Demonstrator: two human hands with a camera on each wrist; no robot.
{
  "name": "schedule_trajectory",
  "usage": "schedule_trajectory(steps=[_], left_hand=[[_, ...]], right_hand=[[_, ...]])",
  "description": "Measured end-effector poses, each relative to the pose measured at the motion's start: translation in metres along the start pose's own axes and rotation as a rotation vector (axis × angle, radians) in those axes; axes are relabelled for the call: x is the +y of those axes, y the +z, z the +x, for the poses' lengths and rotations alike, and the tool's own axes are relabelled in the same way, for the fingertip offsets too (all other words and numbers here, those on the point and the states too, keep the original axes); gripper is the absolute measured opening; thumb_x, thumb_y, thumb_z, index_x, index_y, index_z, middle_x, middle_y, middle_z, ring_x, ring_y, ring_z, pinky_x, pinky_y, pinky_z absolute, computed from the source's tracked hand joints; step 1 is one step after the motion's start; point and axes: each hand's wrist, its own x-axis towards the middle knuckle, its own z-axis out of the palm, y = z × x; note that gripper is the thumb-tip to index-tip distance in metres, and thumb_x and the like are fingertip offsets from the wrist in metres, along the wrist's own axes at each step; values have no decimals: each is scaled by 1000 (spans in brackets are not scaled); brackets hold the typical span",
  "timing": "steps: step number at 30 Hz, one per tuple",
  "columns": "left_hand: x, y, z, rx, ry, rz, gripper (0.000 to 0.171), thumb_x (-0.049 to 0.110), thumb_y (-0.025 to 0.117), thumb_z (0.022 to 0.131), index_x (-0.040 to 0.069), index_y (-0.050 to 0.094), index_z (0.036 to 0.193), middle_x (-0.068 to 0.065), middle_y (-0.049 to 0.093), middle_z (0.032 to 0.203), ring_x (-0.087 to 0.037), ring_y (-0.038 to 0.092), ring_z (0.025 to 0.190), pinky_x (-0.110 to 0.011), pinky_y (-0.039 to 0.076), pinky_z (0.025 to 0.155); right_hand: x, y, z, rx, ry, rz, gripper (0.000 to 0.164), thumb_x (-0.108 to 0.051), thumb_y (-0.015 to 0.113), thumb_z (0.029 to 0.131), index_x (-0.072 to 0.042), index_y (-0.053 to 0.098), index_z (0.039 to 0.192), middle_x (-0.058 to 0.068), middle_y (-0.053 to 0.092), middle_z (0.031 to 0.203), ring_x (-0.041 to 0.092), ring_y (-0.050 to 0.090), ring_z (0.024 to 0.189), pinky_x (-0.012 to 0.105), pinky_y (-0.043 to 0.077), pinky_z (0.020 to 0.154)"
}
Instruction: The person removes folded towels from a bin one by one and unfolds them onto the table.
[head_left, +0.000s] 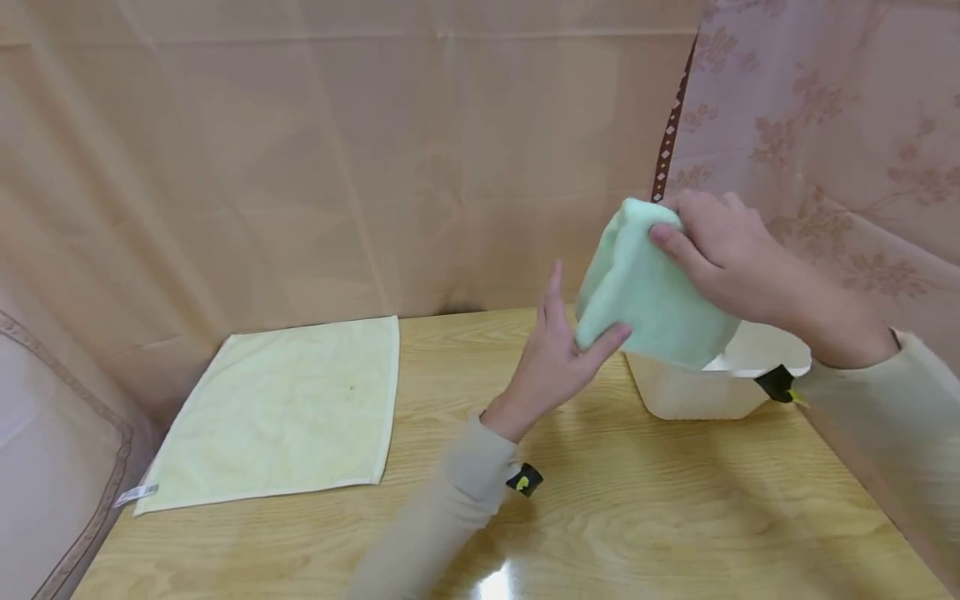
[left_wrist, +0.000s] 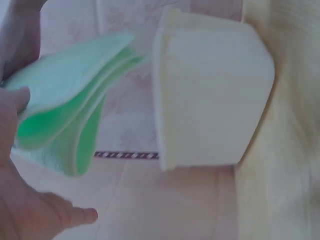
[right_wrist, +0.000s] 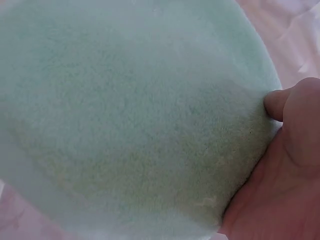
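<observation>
Broadly, a tan curtain (head_left: 337, 167) filled the far side, and a paler flowered curtain (head_left: 847, 125) hung at the far right. Below them spread the wooden table (head_left: 465, 375), with a patch of glare on its near part. At the left of the table a pale yellow towel (head_left: 277, 408) lay spread out flat, its far edge near the tan curtain. Two light sleeves (head_left: 450, 492) reached in from the near side, one toward the middle and one from the right. On the right part of the table stood a white box (head_left: 697, 396), upright, its mouth facing up and partly hidden. A light green towel (head_left: 660, 292) was in the air above the box, apart from its rim; it was folded and tilted, and several soft layers showed along its edge in the left wrist view. The right hand (head_left: 738, 250) gripped its upper right part, thumb pressed on the near face. The left hand (head_left: 551, 350) was spread wide at the lower left corner, its thumb touching the cloth and its fingers stretched away; how firmly it held, I could not tell. A dark patterned trim (head_left: 670, 133) ran down between the curtains. A small black tag (head_left: 525, 480) sat by the left cuff, and a white label (head_left: 137, 495) stuck out from the yellow towel's near left corner
</observation>
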Motion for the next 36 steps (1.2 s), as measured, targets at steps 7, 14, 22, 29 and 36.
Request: schedule_trajectory(steps=[7,14,22,29,36], left_hand=[[-1,-50,-12,-180,33,-276,86,32,73,96,27,18,161,-1,57,138,-17,58,123,-40,53,96],[-17,-72,-35,-297,-3,-302,52,18,69,99,13,47,147,-6,65,119,-22,66,96,-36,60,75],[-37,-72,-62,-338,-51,-217,40,17,66,101,4,52,137,-5,65,113,-17,65,92,-33,59,75],[-56,-67,-81,-398,-220,-285,44,20,64,102,5,48,140,-8,62,115,-18,67,94,-34,60,70],[-84,-57,-88,-436,-425,-381,52,22,63,103,8,40,147,-11,59,121,-23,70,97,-42,61,73]], right_hand=[[-38,21,-11,47,-176,-10,22,-24,50,108,-6,60,117,10,64,108,29,50,93,46,33,79],[-48,56,-14,13,-194,-78,15,-25,56,105,-13,59,115,2,54,91,25,46,87,44,34,75],[-26,107,-13,81,-372,-63,24,-30,60,104,-10,62,117,3,60,94,24,50,80,39,43,73],[-10,146,-14,-62,-348,-98,31,-35,59,104,-14,63,126,1,62,98,26,62,93,42,54,67],[-6,180,-8,-216,-302,-170,36,-38,54,106,-16,60,133,5,58,98,28,58,92,43,52,75]])
